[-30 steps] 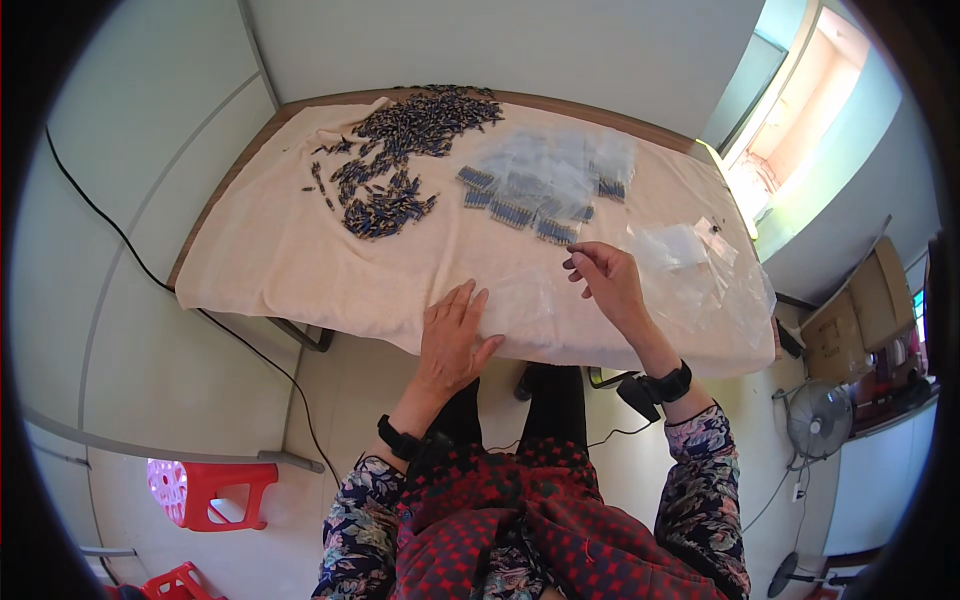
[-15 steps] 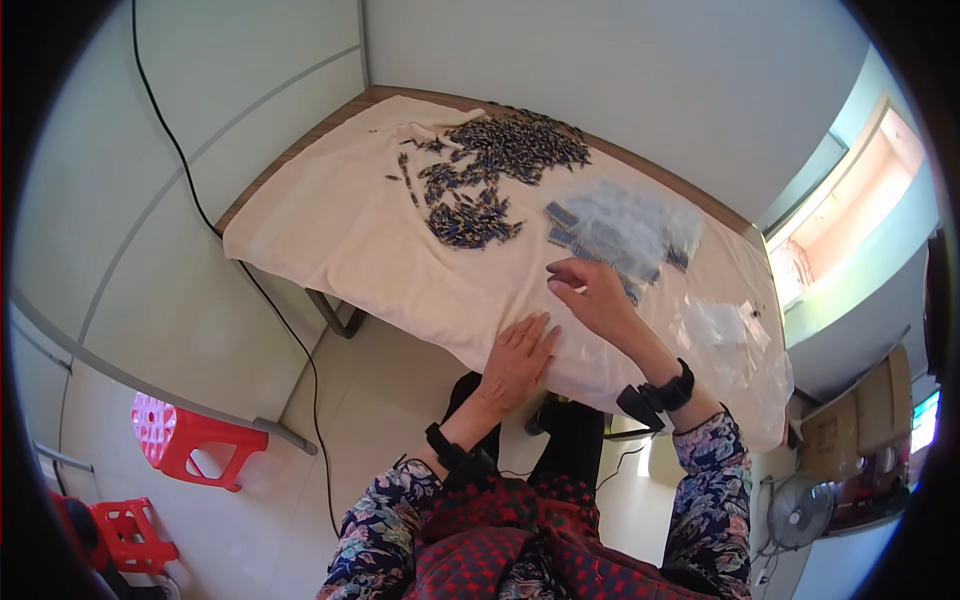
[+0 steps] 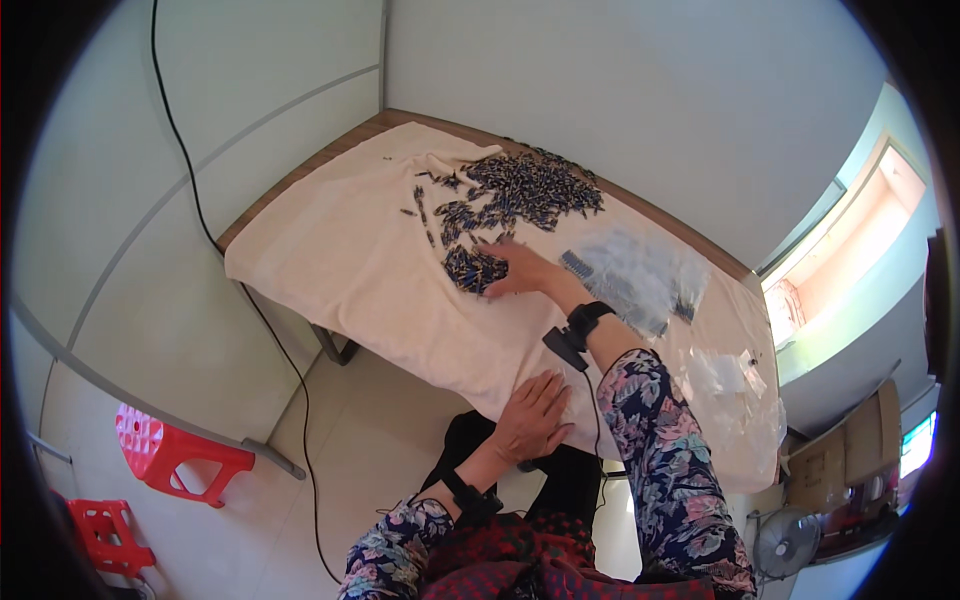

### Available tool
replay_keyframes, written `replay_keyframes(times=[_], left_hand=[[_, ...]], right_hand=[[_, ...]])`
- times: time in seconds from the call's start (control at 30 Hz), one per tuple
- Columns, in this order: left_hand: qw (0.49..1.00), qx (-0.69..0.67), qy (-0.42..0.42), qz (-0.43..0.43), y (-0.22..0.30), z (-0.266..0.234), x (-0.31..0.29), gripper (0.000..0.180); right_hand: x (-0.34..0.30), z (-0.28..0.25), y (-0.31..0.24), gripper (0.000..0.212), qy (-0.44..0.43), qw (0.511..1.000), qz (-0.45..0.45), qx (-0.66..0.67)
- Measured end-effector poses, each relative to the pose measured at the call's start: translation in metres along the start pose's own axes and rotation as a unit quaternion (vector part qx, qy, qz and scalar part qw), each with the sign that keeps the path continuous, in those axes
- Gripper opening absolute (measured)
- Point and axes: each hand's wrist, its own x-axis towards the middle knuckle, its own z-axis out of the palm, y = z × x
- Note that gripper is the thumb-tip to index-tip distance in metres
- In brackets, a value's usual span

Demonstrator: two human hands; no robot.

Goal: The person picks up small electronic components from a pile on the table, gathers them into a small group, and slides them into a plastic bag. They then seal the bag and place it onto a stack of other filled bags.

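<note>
My right hand [image 3: 522,268] reaches over the near edge of a small heap of dark blue and gold elongated pieces [image 3: 466,272], its thumb and fingers apart and touching the heap. The pieces are too small to tell their kind. A larger heap of the same pieces [image 3: 535,185] lies behind it, joined by a loose scatter. My left hand [image 3: 533,415] lies flat, fingers stretched, on the near edge of a cream cloth [image 3: 330,230]. To the right of my right hand are clear plastic bags [image 3: 630,262], with dark pieces in rows under or inside them.
Further right on the cloth lie more clear plastic bags [image 3: 722,375]. The cloth covers a wooden table [image 3: 395,117] against pale partition walls. A black cable [image 3: 190,170] hangs at the left. Red plastic stools [image 3: 185,450] stand on the floor at the left, and a fan [image 3: 785,540] at the lower right.
My right hand has moved forward and left from beside the plastic bags to the small heap, its fingers spreading. My left hand stays flat on the cloth's near edge. The view has shifted slightly.
</note>
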Motion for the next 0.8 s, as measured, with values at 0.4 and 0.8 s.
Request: replay_keyframes(times=[0.4, 0.8], left_hand=[[1.0, 0.015, -0.005, 0.005, -0.003, -0.002, 0.0, 0.054], [1.0, 0.027, 0.005, -0.005, -0.001, -0.007, -0.002, 0.052]], right_hand=[[-0.019, 0.027, -0.03, 0.054, -0.018, 1.0, -0.003, -0.011], [-0.062, -0.021, -0.045, 0.028, -0.011, 0.97, 0.143, 0.196]])
